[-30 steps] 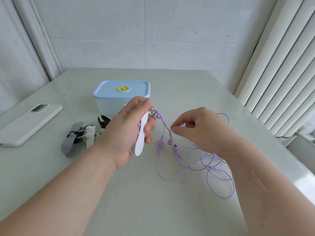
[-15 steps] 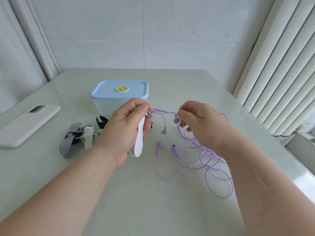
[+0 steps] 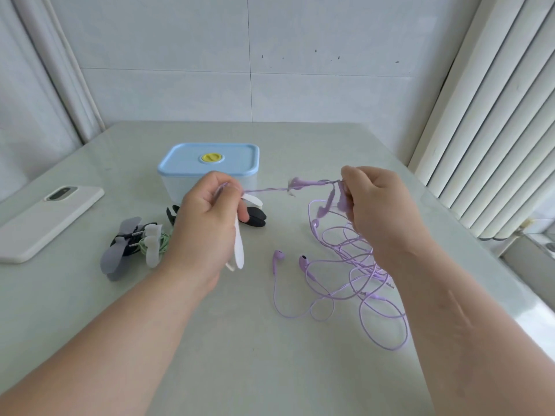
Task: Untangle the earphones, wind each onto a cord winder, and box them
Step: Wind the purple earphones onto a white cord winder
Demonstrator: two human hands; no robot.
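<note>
While the left hand (image 3: 207,223) curls its grip around a flat white cord winder (image 3: 238,250) — its long axis near upright, the lower end poking out below the palm toward the viewer — the right hand (image 3: 381,211) pinches a bunch of the lilac earphones (image 3: 354,265). A thin purple strand stretches roughly level, left to right, between the two hands above the bench (image 3: 240,355). The rest lies in loose tangled loops on the bench under the right wrist, two earbuds (image 3: 277,255) with heads pointing away from the viewer. A blue-lidded box (image 3: 210,157) stands closed behind the left hand.
</note>
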